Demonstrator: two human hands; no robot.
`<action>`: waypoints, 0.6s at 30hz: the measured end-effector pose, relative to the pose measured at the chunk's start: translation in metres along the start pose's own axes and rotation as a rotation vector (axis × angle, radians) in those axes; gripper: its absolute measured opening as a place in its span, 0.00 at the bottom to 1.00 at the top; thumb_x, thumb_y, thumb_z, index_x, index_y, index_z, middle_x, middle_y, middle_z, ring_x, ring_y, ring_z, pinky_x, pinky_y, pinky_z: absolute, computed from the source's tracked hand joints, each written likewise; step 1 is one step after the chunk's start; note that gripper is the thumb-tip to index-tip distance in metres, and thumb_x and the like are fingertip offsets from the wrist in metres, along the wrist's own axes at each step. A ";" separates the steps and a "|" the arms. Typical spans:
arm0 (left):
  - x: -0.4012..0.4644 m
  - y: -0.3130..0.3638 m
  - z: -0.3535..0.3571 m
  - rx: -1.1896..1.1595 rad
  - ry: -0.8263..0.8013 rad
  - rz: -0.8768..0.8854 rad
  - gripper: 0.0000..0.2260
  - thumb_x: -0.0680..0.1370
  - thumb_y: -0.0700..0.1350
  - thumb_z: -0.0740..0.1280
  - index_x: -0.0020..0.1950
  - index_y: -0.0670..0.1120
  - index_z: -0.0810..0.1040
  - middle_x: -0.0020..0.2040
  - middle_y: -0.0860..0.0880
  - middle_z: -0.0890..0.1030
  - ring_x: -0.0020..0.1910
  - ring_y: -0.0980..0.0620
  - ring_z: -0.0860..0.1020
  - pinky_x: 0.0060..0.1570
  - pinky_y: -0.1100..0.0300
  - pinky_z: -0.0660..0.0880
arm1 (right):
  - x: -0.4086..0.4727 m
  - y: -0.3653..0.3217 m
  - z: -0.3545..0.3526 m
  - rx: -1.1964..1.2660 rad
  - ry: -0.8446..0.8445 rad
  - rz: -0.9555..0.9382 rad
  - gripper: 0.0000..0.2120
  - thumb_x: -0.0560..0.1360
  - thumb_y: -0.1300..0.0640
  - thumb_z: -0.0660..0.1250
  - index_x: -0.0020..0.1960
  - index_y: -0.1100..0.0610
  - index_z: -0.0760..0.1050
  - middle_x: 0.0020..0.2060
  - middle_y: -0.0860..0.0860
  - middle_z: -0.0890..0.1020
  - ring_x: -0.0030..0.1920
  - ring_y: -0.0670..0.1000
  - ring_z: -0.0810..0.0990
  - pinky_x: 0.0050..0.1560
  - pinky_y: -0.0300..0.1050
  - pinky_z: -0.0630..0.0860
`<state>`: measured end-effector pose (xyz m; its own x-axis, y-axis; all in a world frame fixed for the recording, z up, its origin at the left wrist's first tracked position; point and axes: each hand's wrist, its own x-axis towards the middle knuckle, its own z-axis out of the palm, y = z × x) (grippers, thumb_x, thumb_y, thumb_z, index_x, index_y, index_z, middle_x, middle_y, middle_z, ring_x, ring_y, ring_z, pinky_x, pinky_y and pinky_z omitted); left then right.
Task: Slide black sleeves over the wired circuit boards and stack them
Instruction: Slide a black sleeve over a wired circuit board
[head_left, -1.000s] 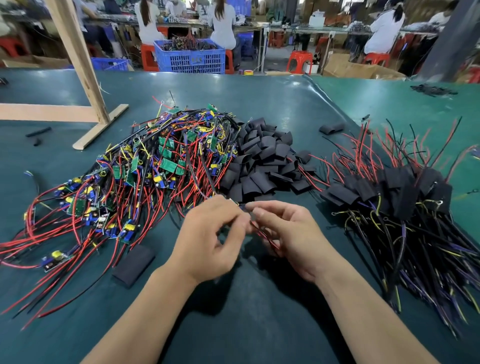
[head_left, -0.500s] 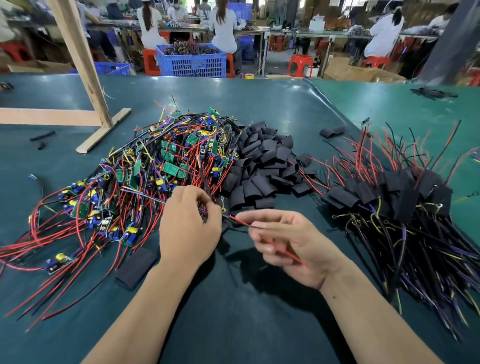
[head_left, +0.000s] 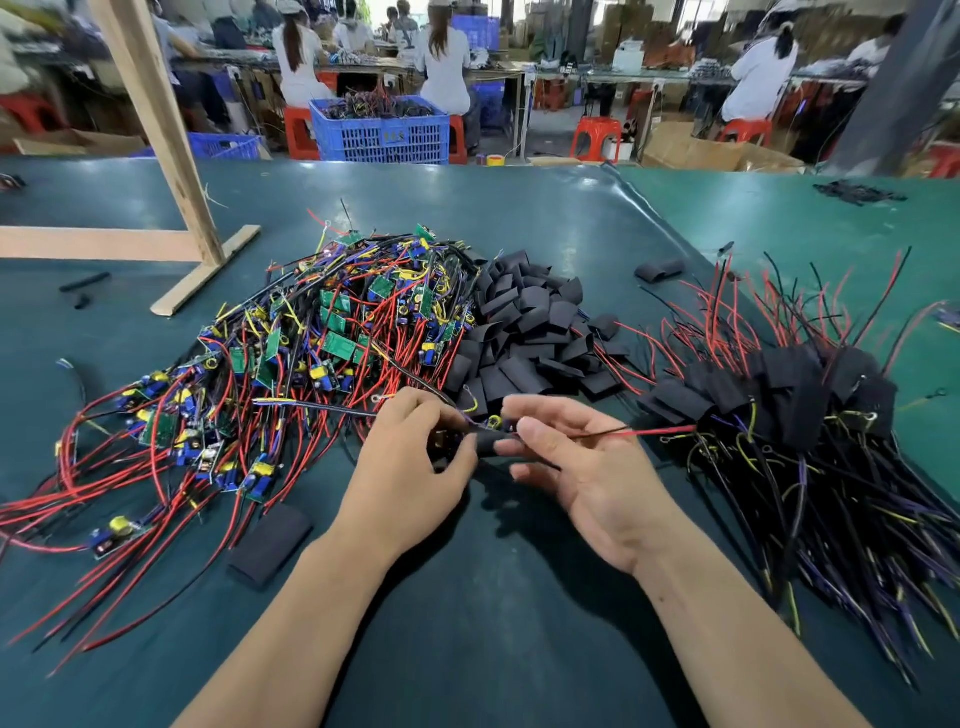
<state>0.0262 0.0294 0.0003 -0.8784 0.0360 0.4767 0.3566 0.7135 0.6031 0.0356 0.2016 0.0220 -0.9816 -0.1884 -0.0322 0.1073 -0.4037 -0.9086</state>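
Observation:
Over the green table, my left hand (head_left: 410, 462) grips one wired circuit board, mostly hidden under its fingers. My right hand (head_left: 576, 462) pinches a black sleeve (head_left: 493, 442) round that board's wires, and the red and black wire ends (head_left: 654, 431) stick out to the right. A tangled pile of bare wired boards (head_left: 311, 353) lies to the left. Loose black sleeves (head_left: 530, 332) are heaped behind my hands. On the right lies the stack of sleeved boards (head_left: 789, 400).
One loose sleeve (head_left: 270, 543) lies beside my left forearm, another (head_left: 660, 270) at the back right. A wooden frame (head_left: 171, 171) stands at the back left. Blue crates (head_left: 384, 130) and seated people are beyond the table's far edge.
My left hand pulled a board out of the pile and brought it to the middle. My right hand now holds a black sleeve with the board's wires threaded through it.

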 end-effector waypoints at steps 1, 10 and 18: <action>0.000 0.001 -0.001 0.000 0.000 0.016 0.05 0.73 0.37 0.72 0.45 0.45 0.81 0.48 0.51 0.76 0.51 0.52 0.75 0.55 0.63 0.70 | 0.000 0.002 0.002 -0.002 0.015 -0.011 0.07 0.70 0.64 0.70 0.45 0.56 0.86 0.44 0.54 0.85 0.43 0.52 0.85 0.41 0.39 0.80; 0.003 0.001 -0.003 -0.129 0.086 -0.059 0.08 0.73 0.34 0.71 0.45 0.47 0.80 0.47 0.52 0.76 0.46 0.58 0.76 0.48 0.70 0.71 | 0.003 0.003 0.001 -0.307 0.209 -0.118 0.13 0.75 0.68 0.69 0.41 0.53 0.85 0.40 0.54 0.87 0.42 0.52 0.86 0.43 0.39 0.81; 0.000 -0.009 -0.007 0.274 0.105 -0.084 0.08 0.72 0.50 0.75 0.46 0.49 0.82 0.52 0.47 0.73 0.49 0.45 0.75 0.48 0.52 0.74 | 0.006 -0.013 -0.006 0.313 0.315 -0.127 0.05 0.80 0.65 0.61 0.47 0.63 0.75 0.41 0.61 0.85 0.42 0.61 0.86 0.39 0.43 0.82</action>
<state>0.0251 0.0183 -0.0010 -0.8583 -0.0932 0.5046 0.1726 0.8736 0.4551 0.0277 0.2116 0.0309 -0.9851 0.1419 -0.0975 -0.0221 -0.6659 -0.7457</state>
